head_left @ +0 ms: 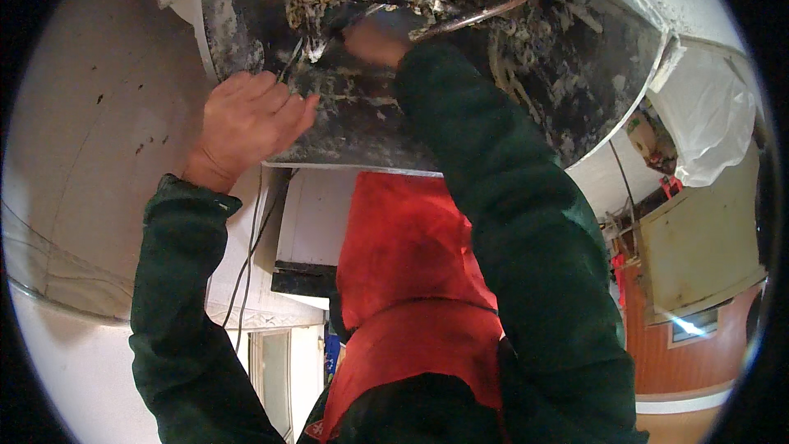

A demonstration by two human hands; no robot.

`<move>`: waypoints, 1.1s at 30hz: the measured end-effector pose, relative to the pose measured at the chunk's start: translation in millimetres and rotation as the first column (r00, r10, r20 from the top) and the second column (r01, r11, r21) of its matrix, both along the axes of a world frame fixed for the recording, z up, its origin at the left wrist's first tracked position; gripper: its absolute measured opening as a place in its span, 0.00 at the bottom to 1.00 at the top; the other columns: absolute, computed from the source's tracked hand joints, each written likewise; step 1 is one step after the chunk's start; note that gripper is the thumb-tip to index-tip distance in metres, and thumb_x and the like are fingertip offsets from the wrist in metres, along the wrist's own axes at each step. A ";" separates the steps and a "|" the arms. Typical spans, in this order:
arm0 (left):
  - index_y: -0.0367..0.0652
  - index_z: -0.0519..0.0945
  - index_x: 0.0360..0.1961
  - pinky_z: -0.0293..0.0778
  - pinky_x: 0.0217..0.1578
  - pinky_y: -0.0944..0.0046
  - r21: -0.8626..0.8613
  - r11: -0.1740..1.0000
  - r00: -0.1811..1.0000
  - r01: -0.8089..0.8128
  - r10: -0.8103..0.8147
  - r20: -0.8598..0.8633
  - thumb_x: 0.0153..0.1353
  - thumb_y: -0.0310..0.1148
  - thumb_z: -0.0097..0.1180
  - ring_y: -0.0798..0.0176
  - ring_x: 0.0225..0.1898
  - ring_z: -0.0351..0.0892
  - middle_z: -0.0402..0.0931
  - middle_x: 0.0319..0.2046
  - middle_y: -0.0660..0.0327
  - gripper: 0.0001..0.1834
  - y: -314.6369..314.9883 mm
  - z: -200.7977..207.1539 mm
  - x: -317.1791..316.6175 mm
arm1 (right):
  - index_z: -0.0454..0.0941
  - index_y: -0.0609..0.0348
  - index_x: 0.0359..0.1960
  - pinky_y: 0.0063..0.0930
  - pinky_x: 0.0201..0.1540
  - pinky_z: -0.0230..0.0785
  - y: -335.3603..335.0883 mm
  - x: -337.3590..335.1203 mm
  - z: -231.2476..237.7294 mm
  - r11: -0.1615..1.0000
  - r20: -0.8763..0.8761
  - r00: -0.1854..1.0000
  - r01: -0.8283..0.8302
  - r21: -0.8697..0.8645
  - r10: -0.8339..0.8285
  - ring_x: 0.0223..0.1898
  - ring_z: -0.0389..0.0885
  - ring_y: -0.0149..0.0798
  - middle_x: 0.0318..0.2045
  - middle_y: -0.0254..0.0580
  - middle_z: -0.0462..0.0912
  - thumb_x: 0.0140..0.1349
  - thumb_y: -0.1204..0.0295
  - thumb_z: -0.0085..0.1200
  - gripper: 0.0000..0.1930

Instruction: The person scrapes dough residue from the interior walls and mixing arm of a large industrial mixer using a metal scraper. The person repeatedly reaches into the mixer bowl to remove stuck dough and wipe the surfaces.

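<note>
A dark, stained work surface [362,133] with a pale rim spreads before me, crusted with whitish and tan residue. At its left near edge my left hand [251,119] is closed, knuckles up. A thin dark strand [291,59] rises just beyond its fingers; whether they hold it I cannot make out. Farther in, my right hand [376,41] reaches over the surface, smeared by motion, its fingers hard to read. A thin bright sliver shows by its fingertips. Right beside it lies a long, brownish, shiny rod-like piece [485,15]. A pale clump [315,45] is between the hands.
A red apron [411,255] hangs on my front, below the rim. Dark cables [249,267] run down past my left forearm. To the right are a white plastic bag [715,119] and a yellowish panel [699,238]. A pale wall [90,140] stands at the left.
</note>
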State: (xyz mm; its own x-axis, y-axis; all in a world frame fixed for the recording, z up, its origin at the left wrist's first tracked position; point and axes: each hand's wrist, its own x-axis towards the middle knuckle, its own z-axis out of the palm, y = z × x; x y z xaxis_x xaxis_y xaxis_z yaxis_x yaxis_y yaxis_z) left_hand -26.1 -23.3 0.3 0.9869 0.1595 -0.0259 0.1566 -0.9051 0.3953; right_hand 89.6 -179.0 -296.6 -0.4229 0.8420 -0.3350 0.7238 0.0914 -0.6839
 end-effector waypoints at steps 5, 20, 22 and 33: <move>0.52 0.70 0.15 0.67 0.25 0.62 0.015 1.000 1.000 -0.010 0.010 0.001 0.52 0.34 0.72 0.63 0.24 0.71 0.66 0.17 0.68 0.19 -3.1 -1.1 -1.5 | 0.85 0.62 0.39 0.50 0.37 0.79 -0.5 8.3 50.1 0.992 -0.024 1.000 -0.003 -0.127 0.000 0.36 0.87 0.56 0.34 0.53 0.87 0.66 0.68 0.50 0.13; 0.52 0.71 0.15 0.68 0.26 0.62 0.047 0.999 1.000 0.003 -0.003 0.005 0.52 0.34 0.71 0.64 0.24 0.73 0.68 0.17 0.68 0.18 -3.3 -1.8 1.1 | 0.86 0.63 0.35 0.55 0.37 0.79 -10.2 -0.4 87.9 0.693 -0.181 0.830 0.297 -0.657 -0.528 0.35 0.86 0.58 0.33 0.55 0.86 0.60 0.71 0.53 0.11; 0.52 0.71 0.15 0.68 0.26 0.62 0.047 0.999 1.000 -0.001 0.000 0.018 0.52 0.34 0.71 0.64 0.24 0.73 0.68 0.17 0.68 0.19 -3.0 -2.0 0.5 | 0.86 0.62 0.36 0.55 0.36 0.78 -15.0 9.2 98.7 0.716 -0.123 0.839 0.365 -0.595 -0.530 0.34 0.86 0.58 0.33 0.54 0.87 0.61 0.70 0.52 0.12; 0.52 0.70 0.15 0.67 0.25 0.61 0.035 0.999 0.999 0.001 -0.003 0.048 0.53 0.35 0.71 0.63 0.24 0.72 0.66 0.17 0.67 0.19 -1.1 -2.1 -0.9 | 0.88 0.58 0.33 0.53 0.39 0.78 34.6 18.8 113.3 0.963 -0.069 0.995 -0.089 -0.255 0.074 0.37 0.87 0.58 0.33 0.55 0.87 0.62 0.64 0.50 0.15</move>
State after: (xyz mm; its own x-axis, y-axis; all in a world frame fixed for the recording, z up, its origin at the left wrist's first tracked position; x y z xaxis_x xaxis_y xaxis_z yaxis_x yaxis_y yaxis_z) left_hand -26.9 -24.5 -1.8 0.9871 0.1577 0.0275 0.1364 -0.9189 0.3702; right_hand 108.4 -144.4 -183.2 -0.5116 0.6922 -0.5090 0.6795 -0.0366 -0.7328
